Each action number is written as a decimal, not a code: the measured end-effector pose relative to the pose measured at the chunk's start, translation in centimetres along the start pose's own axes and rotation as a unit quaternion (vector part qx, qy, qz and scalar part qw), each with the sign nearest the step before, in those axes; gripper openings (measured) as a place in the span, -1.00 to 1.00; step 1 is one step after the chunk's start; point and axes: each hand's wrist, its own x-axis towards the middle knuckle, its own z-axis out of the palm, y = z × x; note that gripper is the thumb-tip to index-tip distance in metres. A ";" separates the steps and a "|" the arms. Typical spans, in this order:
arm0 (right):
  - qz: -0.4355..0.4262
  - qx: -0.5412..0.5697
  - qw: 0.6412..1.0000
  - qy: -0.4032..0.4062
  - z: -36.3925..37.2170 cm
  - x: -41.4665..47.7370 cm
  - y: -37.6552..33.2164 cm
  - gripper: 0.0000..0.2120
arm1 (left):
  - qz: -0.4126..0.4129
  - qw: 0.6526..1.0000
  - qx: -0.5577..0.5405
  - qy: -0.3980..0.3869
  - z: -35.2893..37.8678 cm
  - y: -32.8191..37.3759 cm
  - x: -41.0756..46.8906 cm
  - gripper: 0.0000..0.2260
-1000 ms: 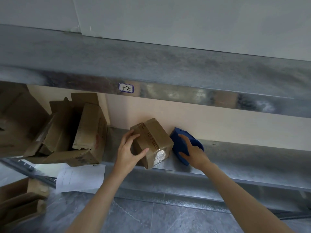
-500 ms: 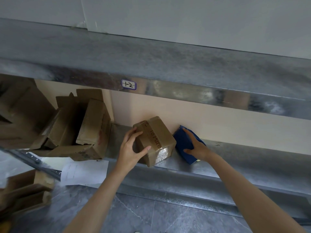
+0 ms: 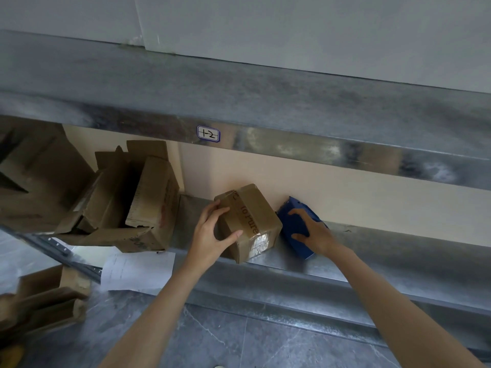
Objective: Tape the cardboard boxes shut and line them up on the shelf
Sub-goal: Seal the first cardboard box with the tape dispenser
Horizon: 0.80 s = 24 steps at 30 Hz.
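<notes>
The small cardboard box (image 3: 252,219) sat on the lower metal shelf (image 3: 385,251), turned at an angle to the front edge, with its far corner near the peach back wall (image 3: 345,197). A strip of tape with dark lettering ran along its top, and shiny clear tape covered its near end. The flaps lay closed.

The left hand (image 3: 210,235) gripped the box from its left side. Its fingers were curled over the top edge and held close together, and the thumb was pressed against the near face.

The right hand (image 3: 313,235) held a blue tape dispenser (image 3: 291,208) just to the right of the box. Index finger and thumb were spread apart around its body, with blue showing between them; the other fingers were hidden behind the hand. Whether dispenser and box touched could not be told.

Further left on the same shelf stood a jumble of open cardboard boxes (image 3: 148,203), flaps up and leaning on one another. A white sheet of paper (image 3: 138,272) stuck out below them. More cardboard (image 3: 45,301) lay on the grey floor (image 3: 239,341) at lower left, blurred. The upper shelf (image 3: 239,88) carried a small handwritten label (image 3: 208,133) on its front lip.
</notes>
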 end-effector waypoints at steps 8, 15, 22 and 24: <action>0.034 -0.059 0.997 0.024 -0.5 -1.5 -0.4 -0.53 | -0.003 1.000 0.002 0.017 0.1 0.7 -0.4 -0.52; -0.014 -0.122 0.978 0.169 -3.0 -5.3 -2.2 -0.59 | 0.022 1.000 -0.012 -0.001 -0.6 1.3 -0.7 -0.62; -0.144 -0.108 0.955 0.235 -5.1 -8.3 -6.7 -0.62 | 0.061 0.996 -0.055 -0.029 -3.0 2.8 1.1 -0.70; -0.192 -0.127 0.948 0.218 -5.1 -8.9 -8.2 -0.62 | 0.067 0.993 -0.086 -0.051 -3.8 3.4 1.9 -0.74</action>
